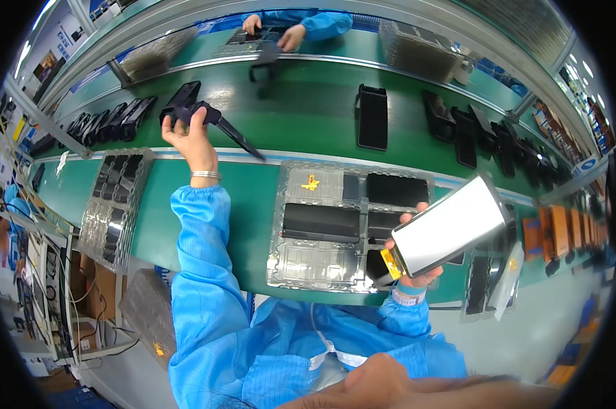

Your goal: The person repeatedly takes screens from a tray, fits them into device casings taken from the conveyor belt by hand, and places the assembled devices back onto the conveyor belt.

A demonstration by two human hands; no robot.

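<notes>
My left hand (193,140) is raised over the edge of the green conveyor belt, with thumb and fingers closed on a black handheld device (234,133), seen nearly edge-on. My right hand (424,274) grips a display panel (451,228) by its lower left side. The panel is tilted, its white face up, and a yellow flex cable (390,264) hangs from its short end. Below it on the bench lies a clear plastic tray (315,262) with dark panels (320,221) in several compartments and a small yellow piece (311,182) in one.
A black device (372,119) lies on the belt (308,102), with rows of similar devices at both sides. Across it, a co-worker's hands (292,39) handle black parts. Another clear tray (110,211) lies left, one more (482,279) right. Orange holders (553,232) stand at far right.
</notes>
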